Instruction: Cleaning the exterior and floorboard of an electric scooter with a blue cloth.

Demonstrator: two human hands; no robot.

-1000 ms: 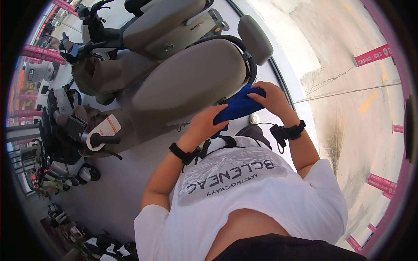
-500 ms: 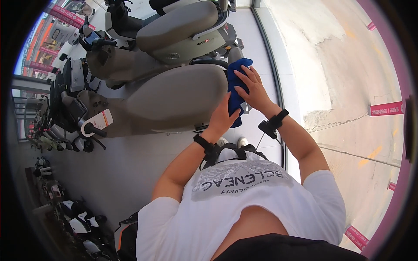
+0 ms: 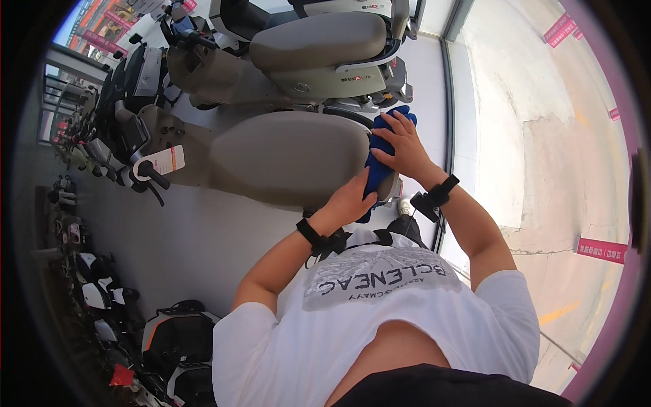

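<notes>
A blue cloth (image 3: 377, 173) is bunched against the rear end of the nearest scooter's grey-brown seat (image 3: 291, 157). My left hand (image 3: 344, 202) grips the cloth's near end, thumb and fingers around it. Across its far end, my right hand (image 3: 403, 146) has its fingers bent over the fabric and pressed onto it. The cloth and my hands hide part of the scooter's tail. Black straps with small devices circle both wrists.
A second scooter (image 3: 319, 42) with a similar seat stands just beyond. A white tag (image 3: 169, 160) hangs by the nearest scooter's handlebar. Glass with a dark frame (image 3: 448, 102) runs along the right. More scooters line the left, and a black one (image 3: 180, 332) stands at lower left.
The scooters have shifted right in the view and more of the black scooter at lower left shows. Both hands stay on the cloth, which now lies closer over the seat's rear end.
</notes>
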